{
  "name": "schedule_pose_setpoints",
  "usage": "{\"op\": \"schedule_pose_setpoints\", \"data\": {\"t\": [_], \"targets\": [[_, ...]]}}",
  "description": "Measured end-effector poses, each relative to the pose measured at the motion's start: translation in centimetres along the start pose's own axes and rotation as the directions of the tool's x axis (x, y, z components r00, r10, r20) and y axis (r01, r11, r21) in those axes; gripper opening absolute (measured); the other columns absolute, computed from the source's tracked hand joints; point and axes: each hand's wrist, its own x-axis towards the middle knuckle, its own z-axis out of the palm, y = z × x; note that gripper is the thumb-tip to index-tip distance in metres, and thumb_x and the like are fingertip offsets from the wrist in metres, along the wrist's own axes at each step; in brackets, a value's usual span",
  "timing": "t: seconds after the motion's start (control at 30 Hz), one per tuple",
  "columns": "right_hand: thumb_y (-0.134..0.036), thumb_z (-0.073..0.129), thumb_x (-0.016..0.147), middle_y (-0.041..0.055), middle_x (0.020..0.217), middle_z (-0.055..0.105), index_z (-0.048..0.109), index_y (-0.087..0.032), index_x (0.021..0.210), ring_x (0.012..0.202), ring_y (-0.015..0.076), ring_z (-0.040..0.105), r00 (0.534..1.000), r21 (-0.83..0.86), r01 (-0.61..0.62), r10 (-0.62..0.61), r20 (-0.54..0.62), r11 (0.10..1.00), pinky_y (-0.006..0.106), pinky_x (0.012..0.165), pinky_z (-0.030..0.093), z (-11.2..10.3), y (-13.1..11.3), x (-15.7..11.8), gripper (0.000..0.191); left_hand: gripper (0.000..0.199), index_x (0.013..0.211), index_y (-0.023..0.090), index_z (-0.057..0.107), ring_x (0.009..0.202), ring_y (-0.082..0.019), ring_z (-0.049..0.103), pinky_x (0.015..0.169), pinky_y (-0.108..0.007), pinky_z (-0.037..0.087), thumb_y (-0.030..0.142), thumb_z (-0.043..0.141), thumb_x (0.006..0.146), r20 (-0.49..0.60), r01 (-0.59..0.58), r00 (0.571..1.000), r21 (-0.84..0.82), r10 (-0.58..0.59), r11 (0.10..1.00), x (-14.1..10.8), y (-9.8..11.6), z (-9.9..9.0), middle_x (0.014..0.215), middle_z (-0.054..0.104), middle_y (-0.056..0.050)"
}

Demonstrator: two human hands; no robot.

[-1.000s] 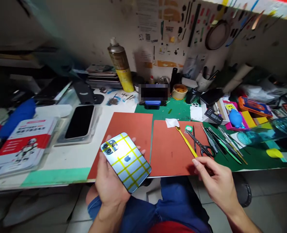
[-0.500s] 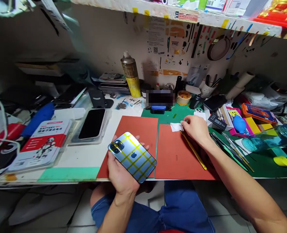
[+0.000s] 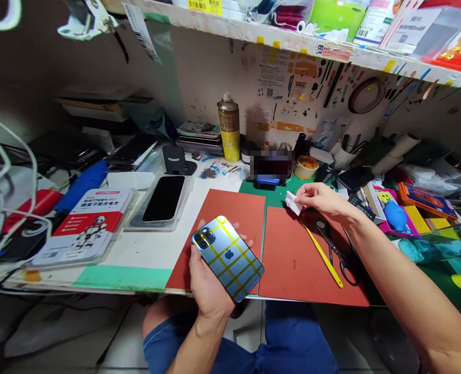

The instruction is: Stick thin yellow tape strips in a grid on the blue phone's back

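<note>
A blue phone (image 3: 230,259) lies back up in my left hand (image 3: 211,285), whose fingers wrap round it from below; yellow strips cross its back in a grid. Between the thumb and fingers of my right hand (image 3: 316,200) is a small white sheet (image 3: 293,203), held above the back edge of the right red mat (image 3: 288,259). A yellow stick-like tool (image 3: 324,254) rests on that mat under my right forearm, beside black scissors (image 3: 337,254). The left red mat (image 3: 230,202) is behind the phone.
A dark phone on a clear case (image 3: 164,200) and a boxed battery pack (image 3: 86,223) stand left. Behind are a spray can (image 3: 229,127) and a tape roll (image 3: 307,167). A blue blower (image 3: 395,215) and a teal bottle (image 3: 441,241) are right. A shelf (image 3: 254,34) hangs above.
The white sheet has been lifted and tilted in my right hand. The view has shifted, so the bench appears further right, and the scissors now show beside the yellow tool. My left hand still holds the phone.
</note>
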Motion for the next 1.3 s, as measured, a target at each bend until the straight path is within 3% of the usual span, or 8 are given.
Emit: {"op": "schedule_pose_setpoints", "data": {"t": [0.13,0.27,0.47,0.7,0.87,1.0,1.17,1.3], "targets": [[-0.034,0.066,0.093,0.008,0.082,0.08,0.08,-0.012,0.113,0.067,0.0183,0.074,0.993,0.194,0.078,-0.094,0.073,0.978,0.031,0.066,0.06,-1.0,-0.6,-0.9,0.032,0.053,0.156,0.039,0.052,0.085,-0.032,0.082,0.074,-0.05,0.068,0.055,0.047,0.106,0.012,0.043,0.999,-0.001,-0.043,0.999,0.0,0.3,-0.3,0.123,0.08,-0.013],[-0.051,0.073,0.085,0.0118,0.084,0.081,0.083,-0.014,0.09,0.072,0.0226,0.074,0.989,0.221,0.148,-0.139,-0.055,0.964,0.035,0.069,0.059,-2.0,-1.1,0.7,0.038,0.052,0.155,0.04,0.053,0.088,-0.033,0.082,0.075,-0.05,0.069,0.054,0.05,0.105,0.021,0.056,0.998,-0.029,-0.056,0.998,0.0,0.5,-0.5,0.122,0.08,-0.012],[-0.04,0.073,0.099,0.0135,0.106,0.08,0.079,-0.015,0.109,0.097,0.0271,0.075,0.925,-0.085,0.12,-0.142,-0.352,0.989,0.042,0.089,0.06,-4.7,-2.7,8.6,0.028,0.052,0.153,0.038,0.056,0.087,-0.031,0.081,0.079,-0.049,0.068,0.054,0.051,0.104,-0.053,0.066,0.996,-0.059,-0.069,0.996,0.0,0.6,-0.1,0.119,0.081,-0.011],[-0.037,0.068,0.106,0.0112,0.139,0.067,0.067,-0.018,0.134,0.116,0.0255,0.07,0.942,-0.422,0.06,-0.192,-0.277,0.905,0.047,0.1,0.06,-4.5,-4.8,14.6,0.034,0.05,0.154,0.04,0.055,0.087,-0.034,0.081,0.072,-0.051,0.067,0.051,0.047,0.106,-0.06,0.069,0.995,-0.095,-0.075,0.993,0.4,0.6,-0.6,0.127,0.078,-0.013],[-0.038,0.067,0.107,0.0103,0.137,0.07,0.072,-0.022,0.127,0.117,0.0257,0.07,0.93,-0.508,0.043,-0.22,-0.294,0.86,0.048,0.103,0.059,-5.4,-4.6,10.4,0.026,0.049,0.154,0.039,0.055,0.089,-0.028,0.081,0.084,-0.051,0.066,0.051,0.044,0.108,-0.072,0.084,0.993,-0.163,-0.096,0.983,0.8,0.7,-0.6,0.123,0.08,-0.01],[-0.014,0.058,0.101,0.0136,0.102,0.082,0.083,-0.014,0.105,0.106,0.0315,0.076,0.928,-0.487,0.125,-0.276,-0.252,0.864,0.049,0.1,0.054,-4.7,-2.9,3.5,0.025,0.049,0.155,0.038,0.053,0.089,-0.026,0.08,0.091,-0.052,0.064,0.05,0.041,0.11,-0.052,0.114,0.99,-0.222,-0.128,0.968,0.7,0.8,-0.4,0.118,0.08,-0.01],[-0.019,0.063,0.089,0.0072,0.091,0.086,0.086,-0.022,0.096,0.079,0.0263,0.08,0.942,-0.325,0.237,-0.298,-0.151,0.915,0.036,0.073,0.059,-0.3,0.0,-4.2,0.023,0.049,0.154,0.038,0.054,0.086,-0.026,0.078,0.09,-0.053,0.063,0.053,0.042,0.109,-0.009,0.105,0.994,-0.242,-0.11,0.965,0.7,0.5,-0.3,0.116,0.08,-0.01],[-0.027,0.054,0.094,0.0092,0.107,0.086,0.085,-0.022,0.102,0.094,0.032,0.082,0.927,-0.288,0.336,-0.369,-0.066,0.897,0.043,0.079,0.064,3.7,0.6,-8.4,0.032,0.053,0.158,0.036,0.051,0.083,-0.025,0.077,0.085,-0.051,0.064,0.053,0.042,0.109,0.017,0.086,0.996,-0.209,-0.085,0.974,0.1,0.6,-0.1,0.116,0.079,-0.011]]}}
